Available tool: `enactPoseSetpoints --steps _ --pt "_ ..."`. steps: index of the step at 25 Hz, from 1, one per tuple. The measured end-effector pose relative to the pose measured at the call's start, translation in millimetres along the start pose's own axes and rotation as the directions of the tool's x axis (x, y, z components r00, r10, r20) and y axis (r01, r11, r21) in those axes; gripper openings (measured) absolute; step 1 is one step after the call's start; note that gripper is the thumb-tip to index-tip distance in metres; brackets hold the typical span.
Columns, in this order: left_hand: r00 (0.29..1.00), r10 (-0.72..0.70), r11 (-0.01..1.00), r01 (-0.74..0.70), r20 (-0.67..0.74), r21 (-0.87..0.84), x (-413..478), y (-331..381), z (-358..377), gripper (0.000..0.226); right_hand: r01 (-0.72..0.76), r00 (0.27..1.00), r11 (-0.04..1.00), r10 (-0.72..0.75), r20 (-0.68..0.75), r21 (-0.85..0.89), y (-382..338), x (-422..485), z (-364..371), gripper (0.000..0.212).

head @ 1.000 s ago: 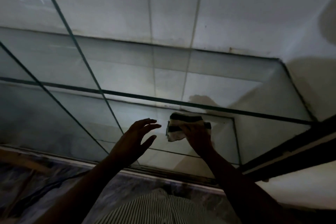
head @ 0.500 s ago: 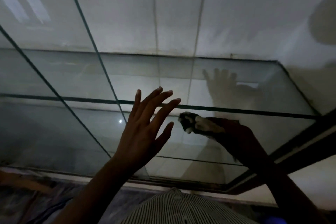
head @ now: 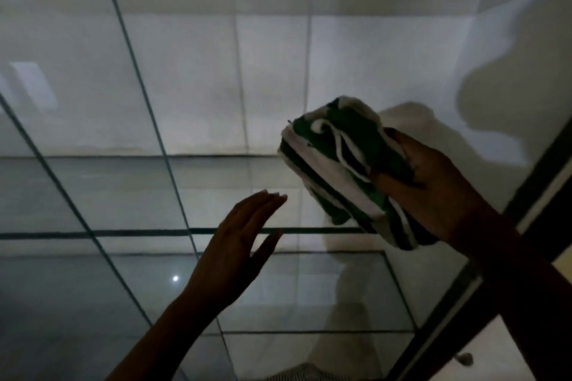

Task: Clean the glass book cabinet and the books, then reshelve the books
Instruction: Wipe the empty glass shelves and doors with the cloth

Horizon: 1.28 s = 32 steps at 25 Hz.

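Head view: cloth (head: 346, 170), green with white stripes, folded into a thick pad, is gripped by the right hand (head: 433, 189), whose fingers (head: 399, 145) curl round its near end with the thumb on top. It is raised in front of the right side of the glass cabinet (head: 93, 189); cannot tell if it touches a pane. Left hand (head: 241, 244) holds nothing, its fingers straight and together, near the glass shelf edge (head: 139, 231); contact unclear. Pale tiled wall (head: 272, 71) shows through the panes, and a dark frame (head: 532, 195) runs down the right. No books in view.

Handling judgement: the cloth looks soft, light and easy to squash, so a full-palm grip on the folded bulk suits wiping. The glass looks stiff, smooth, slippery and breakable, with thin exposed edges. Press flat and gently, keep off the edges, and steady against the frame rather than a pane.
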<state>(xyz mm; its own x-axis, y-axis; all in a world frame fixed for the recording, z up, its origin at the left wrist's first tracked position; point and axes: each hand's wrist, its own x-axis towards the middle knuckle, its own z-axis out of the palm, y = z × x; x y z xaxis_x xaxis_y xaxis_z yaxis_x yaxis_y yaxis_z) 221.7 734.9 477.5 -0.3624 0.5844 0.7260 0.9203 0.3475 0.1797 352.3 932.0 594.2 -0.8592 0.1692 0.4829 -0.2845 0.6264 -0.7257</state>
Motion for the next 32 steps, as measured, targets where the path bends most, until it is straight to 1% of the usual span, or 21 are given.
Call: enactPoseSetpoints --steps 2,4,6,8,9,11,12,13,14,16,17,19,20,22,24,26,28,29,30,31,32 --pt "0.998 0.003 0.998 -0.007 -0.065 -0.056 23 10 -26 0.044 0.055 0.997 0.998 -0.053 0.049 -0.027 -10 23 6 0.04" --pt "0.98 0.14 0.99 -0.133 -0.142 0.054 49 15 -55 0.037 0.086 0.994 0.996 -0.087 0.064 0.016 -15 40 10 0.044" --pt "0.929 0.308 0.935 -0.255 -0.206 0.248 71 16 -86 0.028 0.143 0.988 0.99 -0.143 0.06 0.006 -24 53 9 0.044" --pt "0.878 0.386 0.87 -0.244 -0.283 0.429 94 12 -119 0.028 0.196 0.979 0.981 -0.196 0.047 0.015 -39 63 2 0.043" --pt "0.86 0.4 0.841 -0.208 -0.316 0.499 107 9 -135 0.032 0.226 0.973 0.974 -0.227 0.047 0.019 -48 68 -3 0.042" --pt "0.844 0.393 0.806 -0.125 -0.366 0.578 130 2 -161 0.043 0.284 0.959 0.957 -0.284 -0.006 0.052 -64 71 -15 0.042" --pt "0.845 0.39 0.774 -0.085 -0.367 0.628 144 -4 -172 0.048 0.306 0.952 0.949 -0.303 -0.044 0.078 -74 76 -22 0.037" --pt "0.864 0.368 0.747 -0.055 -0.343 0.663 152 -8 -176 0.052 0.285 0.958 0.955 -0.281 -0.059 0.085 -82 75 -26 0.028" --pt "0.876 0.363 0.715 -0.043 -0.318 0.697 160 -12 -180 0.055 0.28 0.959 0.955 -0.273 -0.081 0.096 -88 80 -30 0.026" --pt "0.879 0.388 0.657 -0.052 -0.278 0.752 172 -23 -187 0.057 0.285 0.953 0.955 -0.273 -0.134 0.086 -102 93 -37 0.024" --pt "0.883 0.392 0.641 -0.062 -0.257 0.765 174 -25 -188 0.057 0.311 0.944 0.948 -0.3 -0.138 0.064 -109 99 -39 0.031" --pt "0.878 0.41 0.64 -0.084 -0.247 0.764 178 -27 -190 0.053 0.341 0.938 0.939 -0.336 -0.084 0.05 -124 108 -48 0.047" --pt "0.87 0.422 0.646 -0.091 -0.255 0.758 178 -28 -190 0.05 0.331 0.943 0.941 -0.329 -0.038 0.07 -131 110 -53 0.046" --pt "0.858 0.443 0.655 -0.111 -0.26 0.748 178 -29 -191 0.045 0.316 0.947 0.94 -0.321 0.019 0.128 -150 119 -59 0.031" --pt "0.846 0.475 0.655 -0.157 -0.242 0.739 181 -31 -195 0.042 0.327 0.941 0.937 -0.335 0.051 0.127 -170 131 -66 0.022" --pt "0.828 0.522 0.646 -0.226 -0.205 0.73 184 -34 -204 0.037 0.344 0.937 0.939 -0.345 0.061 0.03 -188 151 -70 0.02" --pt "0.817 0.548 0.637 -0.268 -0.18 0.722 190 -36 -215 0.039 0.367 0.93 0.913 -0.364 0.052 -0.18 -200 182 -73 0.02" --pt "0.819 0.542 0.642 -0.259 -0.189 0.721 193 -37 -220 0.042 0.379 0.922 0.869 -0.382 0.057 -0.318 -205 199 -73 0.024" --pt "0.821 0.528 0.656 -0.229 -0.219 0.72 196 -37 -224 0.045 0.394 0.911 0.799 -0.406 0.077 -0.454 -209 216 -73 0.028" --pt "0.822 0.503 0.679 -0.183 -0.269 0.711 200 -37 -229 0.049 0.416 0.897 0.72 -0.427 0.117 -0.556 -212 231 -70 0.031" --pt "0.821 0.47 0.709 -0.133 -0.324 0.692 202 -37 -233 0.052 0.449 0.88 0.651 -0.441 0.177 -0.612 -212 243 -64 0.032"
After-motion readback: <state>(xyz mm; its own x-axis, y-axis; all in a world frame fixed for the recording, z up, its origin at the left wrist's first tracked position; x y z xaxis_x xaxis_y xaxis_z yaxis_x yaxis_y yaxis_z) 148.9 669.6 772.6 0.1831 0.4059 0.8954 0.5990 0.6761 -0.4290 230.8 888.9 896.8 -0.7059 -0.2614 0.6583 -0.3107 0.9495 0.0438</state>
